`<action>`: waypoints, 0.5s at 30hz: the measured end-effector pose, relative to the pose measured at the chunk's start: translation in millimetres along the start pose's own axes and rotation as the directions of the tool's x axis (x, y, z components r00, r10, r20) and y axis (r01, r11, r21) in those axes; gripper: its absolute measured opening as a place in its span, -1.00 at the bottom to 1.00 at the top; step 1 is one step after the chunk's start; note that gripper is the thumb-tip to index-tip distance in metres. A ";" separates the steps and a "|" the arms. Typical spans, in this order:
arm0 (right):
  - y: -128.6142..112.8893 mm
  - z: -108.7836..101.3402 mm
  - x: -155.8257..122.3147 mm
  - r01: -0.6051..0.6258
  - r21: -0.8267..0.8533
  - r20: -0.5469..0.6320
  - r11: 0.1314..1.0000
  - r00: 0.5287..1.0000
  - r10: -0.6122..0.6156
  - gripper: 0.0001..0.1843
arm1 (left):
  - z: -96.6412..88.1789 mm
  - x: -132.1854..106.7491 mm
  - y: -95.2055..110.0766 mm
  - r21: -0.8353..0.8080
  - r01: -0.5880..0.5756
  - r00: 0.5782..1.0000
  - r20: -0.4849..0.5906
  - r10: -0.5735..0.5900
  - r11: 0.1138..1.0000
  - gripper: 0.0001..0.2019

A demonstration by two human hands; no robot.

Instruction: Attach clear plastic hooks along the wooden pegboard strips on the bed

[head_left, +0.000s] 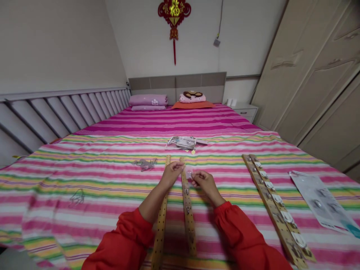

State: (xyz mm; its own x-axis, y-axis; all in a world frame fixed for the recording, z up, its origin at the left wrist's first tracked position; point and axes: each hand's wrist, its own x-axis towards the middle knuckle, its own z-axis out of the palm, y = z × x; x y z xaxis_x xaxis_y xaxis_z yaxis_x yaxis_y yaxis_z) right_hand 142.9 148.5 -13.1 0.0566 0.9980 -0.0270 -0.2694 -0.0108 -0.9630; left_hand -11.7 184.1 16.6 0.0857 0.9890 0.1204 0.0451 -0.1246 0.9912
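Two narrow perforated wooden strips lie lengthwise on the bed: a left strip (161, 221) and a right strip (190, 225) with several small metal hooks (188, 210) along it. My left hand (172, 173) is closed, its fingertips bunched at the far part of the right strip; whatever they grip is hidden. Just right of that strip, my right hand (204, 182) pinches a small transparent hook piece (189, 174), with its thumb and forefinger together. A small crumpled plastic bag (145, 164) lies left of my left hand.
Two more strips (264, 195) with white and metal hooks lie at the right, beside a clear hook package (323, 202). Ahead are more plastic packages (182, 142). A thin wire-like bundle (77, 197) lies at the left. A railing (56, 116) borders the bed.
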 end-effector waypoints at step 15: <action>34.1 5.0 30.7 -0.071 -0.054 -0.036 0.996 0.997 0.069 -0.78 | 6.5 12.4 -53.2 -0.131 0.296 0.946 -0.098 -0.310 0.946 -0.91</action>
State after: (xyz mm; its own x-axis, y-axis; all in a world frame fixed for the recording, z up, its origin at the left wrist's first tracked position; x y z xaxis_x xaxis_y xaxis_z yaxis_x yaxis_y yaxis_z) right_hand 130.6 179.1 -45.4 0.0725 0.9920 -0.1034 -0.2204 -0.0851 -0.9717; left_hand -6.6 202.4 -35.0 -0.0302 0.9818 -0.1875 -0.0627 0.1854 0.9807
